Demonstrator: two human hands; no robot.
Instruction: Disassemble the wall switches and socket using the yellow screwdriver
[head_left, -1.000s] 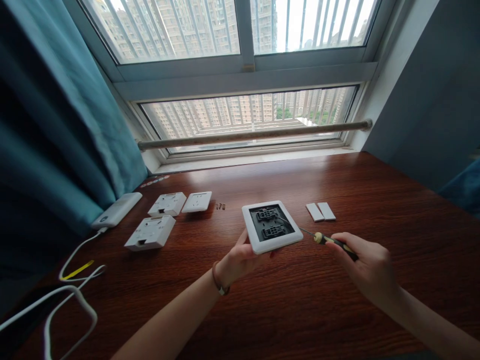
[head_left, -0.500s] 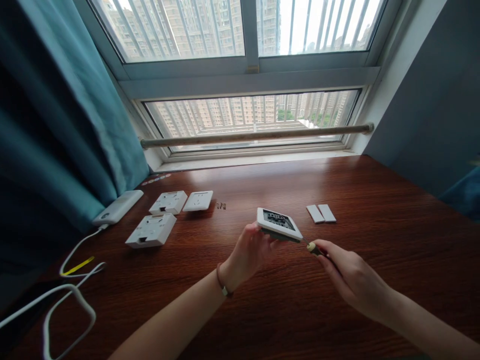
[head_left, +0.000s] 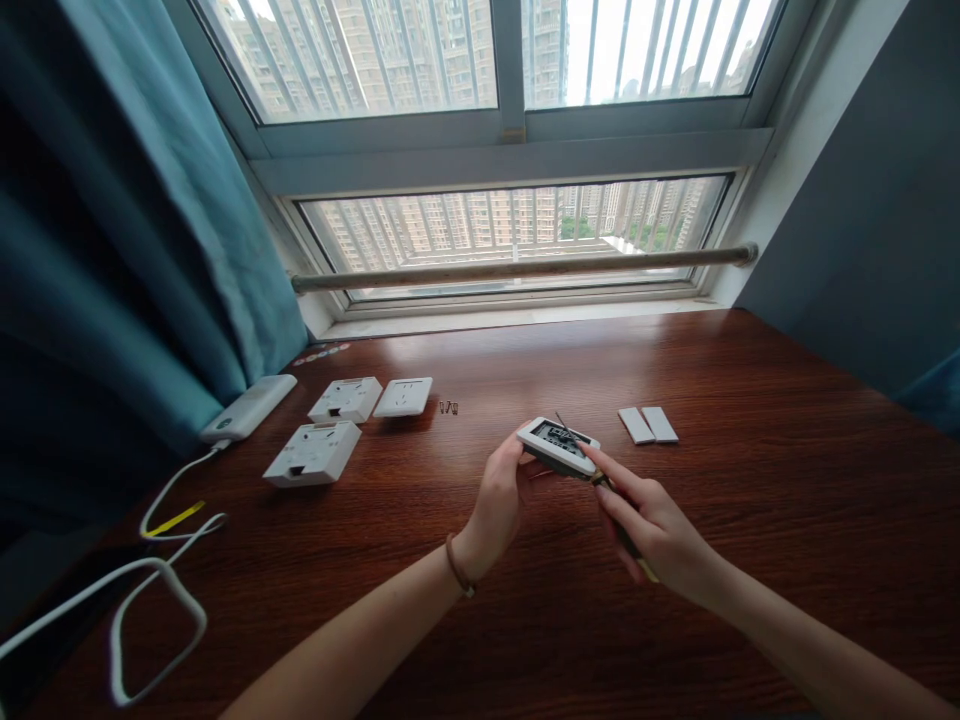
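My left hand (head_left: 501,497) is closed on the left edge of a wall switch panel (head_left: 534,433), with a white frame, an opening showing dark inner parts and a dark underside. It is held tilted above the table. My right hand (head_left: 660,530) grips a screwdriver (head_left: 624,520) by its dark and yellowish handle. The thin shaft points up and left across the panel; whether its tip touches the panel I cannot tell. The right forefinger reaches to the panel's right edge. Two white switch rocker plates (head_left: 648,425) lie side by side beyond my right hand.
Two white mounting boxes (head_left: 313,455) sit at left beside a white socket panel (head_left: 403,398) and several small screws (head_left: 448,408). A white power bank (head_left: 247,408) with a white cable (head_left: 161,568) and yellow strip (head_left: 176,518) is farther left, by the curtain (head_left: 247,290). A window (head_left: 514,240) backs the table.
The screwdriver has swung from the panel's right corner to lie across its face, its shaft pointing up. My right hand has moved left and closer to the panel, which is tilted slightly differently.
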